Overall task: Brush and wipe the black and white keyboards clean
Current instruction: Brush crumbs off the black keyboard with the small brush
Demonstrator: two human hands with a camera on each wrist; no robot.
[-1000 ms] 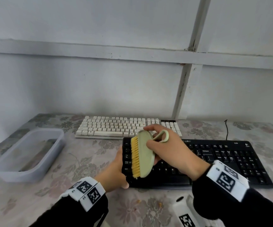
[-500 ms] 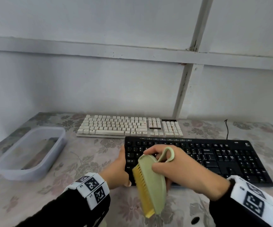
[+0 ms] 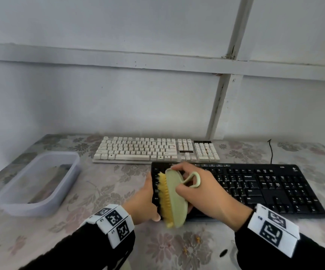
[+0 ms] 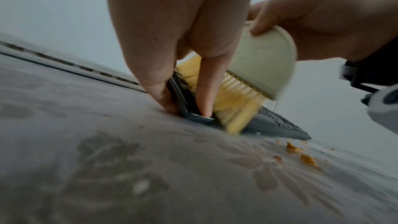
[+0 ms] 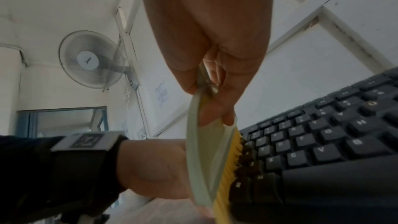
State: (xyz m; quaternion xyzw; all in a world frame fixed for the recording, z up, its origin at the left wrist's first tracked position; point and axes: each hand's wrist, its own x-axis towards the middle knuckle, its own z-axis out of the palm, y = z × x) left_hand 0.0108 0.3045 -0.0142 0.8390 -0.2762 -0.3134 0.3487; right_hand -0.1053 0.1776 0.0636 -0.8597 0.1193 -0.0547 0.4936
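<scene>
Green-backed brush [image 3: 174, 199] in the right hand's [image 3: 206, 193] closed grip; left hand [image 3: 144, 203] pinches the black keyboard's [image 3: 255, 188] end.

Black keyboard [image 3: 255, 188], white keyboard [image 3: 153, 150], pale-green brush [image 3: 174, 199] with yellow bristles, floral tablecloth [image 3: 103, 184]

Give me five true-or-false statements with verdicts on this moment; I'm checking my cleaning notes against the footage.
1. The right hand grips the pale green oval scrubbing brush with yellow bristles. True.
2. The brush bristles are on the white keyboard. False: they meet the left end of the black keyboard.
3. The left hand holds the black keyboard's left end. True.
4. The clear plastic tub sits right of both keyboards. False: it sits to their left.
5. Orange crumbs lie on the floral tablecloth. True.
</scene>
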